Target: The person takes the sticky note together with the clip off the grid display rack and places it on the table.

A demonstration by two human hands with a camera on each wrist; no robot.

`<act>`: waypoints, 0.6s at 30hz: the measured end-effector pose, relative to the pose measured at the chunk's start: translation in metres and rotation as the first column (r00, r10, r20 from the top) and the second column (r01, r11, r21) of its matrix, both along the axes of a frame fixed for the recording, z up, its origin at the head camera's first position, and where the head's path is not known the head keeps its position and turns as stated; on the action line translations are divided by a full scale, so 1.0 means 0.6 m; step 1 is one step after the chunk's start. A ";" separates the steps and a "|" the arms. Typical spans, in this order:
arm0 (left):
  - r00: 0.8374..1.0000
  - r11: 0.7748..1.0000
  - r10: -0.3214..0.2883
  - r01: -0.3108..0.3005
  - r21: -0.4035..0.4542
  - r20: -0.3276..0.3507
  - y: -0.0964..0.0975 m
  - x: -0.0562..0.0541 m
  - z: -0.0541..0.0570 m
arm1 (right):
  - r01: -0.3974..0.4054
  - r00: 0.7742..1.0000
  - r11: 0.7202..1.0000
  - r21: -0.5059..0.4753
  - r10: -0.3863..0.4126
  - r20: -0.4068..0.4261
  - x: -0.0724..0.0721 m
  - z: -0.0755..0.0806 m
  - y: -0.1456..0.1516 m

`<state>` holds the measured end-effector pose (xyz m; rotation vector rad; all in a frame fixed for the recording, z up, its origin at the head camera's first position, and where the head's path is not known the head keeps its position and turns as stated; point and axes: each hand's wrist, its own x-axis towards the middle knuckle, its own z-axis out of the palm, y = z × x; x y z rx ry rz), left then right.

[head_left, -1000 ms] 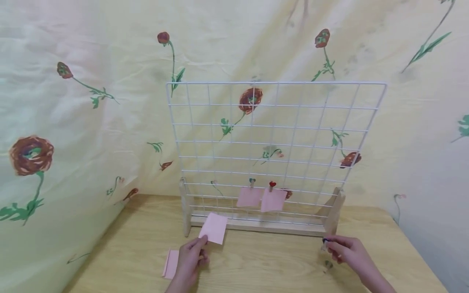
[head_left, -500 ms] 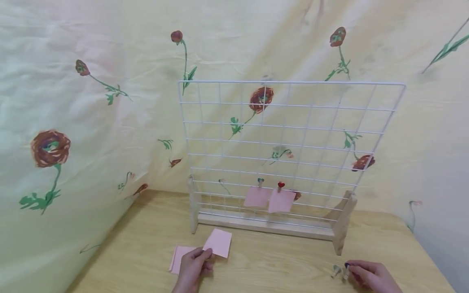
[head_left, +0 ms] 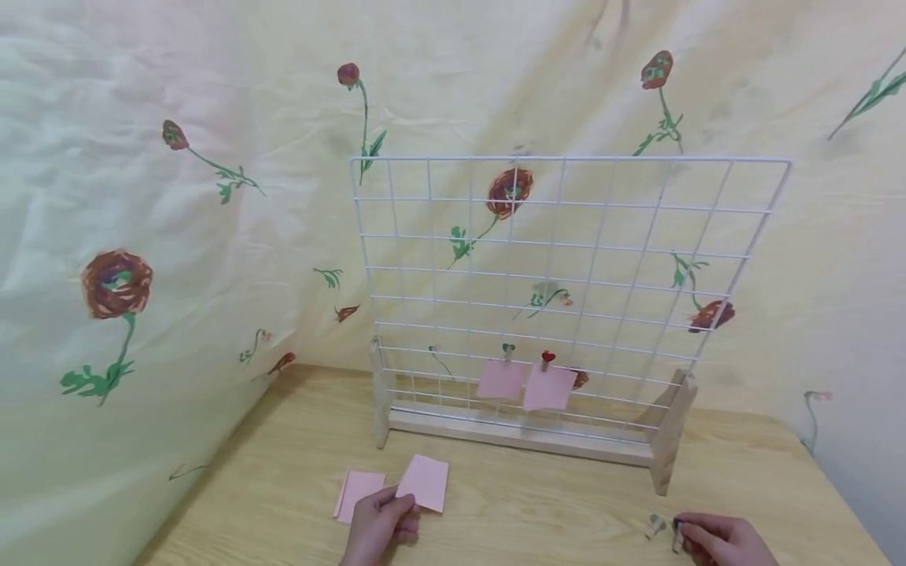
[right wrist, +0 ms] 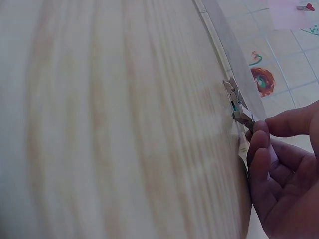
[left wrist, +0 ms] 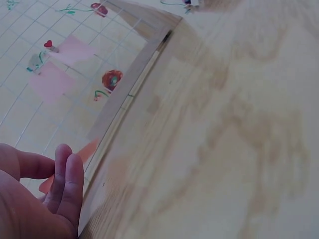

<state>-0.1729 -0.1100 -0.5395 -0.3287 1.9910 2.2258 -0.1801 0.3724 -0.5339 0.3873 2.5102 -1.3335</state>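
Note:
My left hand (head_left: 378,525) pinches a pink paper note (head_left: 426,481) by its near corner, thumb on top. Beside that hand lies a small stack of pink notes (head_left: 359,491) on the table, partly covered by the fingers. At the front right, my right hand (head_left: 729,541) pinches a small clothespin (head_left: 677,534) with a dark blue top between thumb and forefinger. Right next to it is another clothespin (head_left: 655,527) with a grey-green top. In the right wrist view, pale wooden clothespin ends (right wrist: 233,94) stick out ahead of the fingertips.
A white wire grid (head_left: 566,159) leans back in a wooden stand (head_left: 524,439). Two pink notes hang low on it, a left note (head_left: 501,380) under a green-heart clothespin and a right note (head_left: 550,389) under a red-heart one. Flowered cloth (head_left: 269,251) surrounds the table.
The right hand, holding the blue-topped clothespin, has moved from the stand's right foot to nearer the front. The left hand has drawn its note slightly back from the stand. The head view has shifted.

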 end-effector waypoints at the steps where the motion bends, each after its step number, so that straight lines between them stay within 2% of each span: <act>1: 1.000 1.000 -0.001 0.001 -0.005 0.000 0.000 0.000 0.000 | 0.001 1.000 1.000 -0.001 -0.001 -0.004 0.000 0.000 0.000; 11: 0.999 0.999 -0.032 0.032 -0.025 -0.010 -0.001 0.002 0.006 | 0.045 0.999 0.999 -0.026 -0.045 0.011 -0.004 -0.012 -0.005; 18: 0.999 0.996 -0.041 0.040 -0.078 -0.011 0.001 0.003 0.003 | 0.012 1.000 1.000 0.019 -0.012 -0.011 -0.011 -0.028 0.010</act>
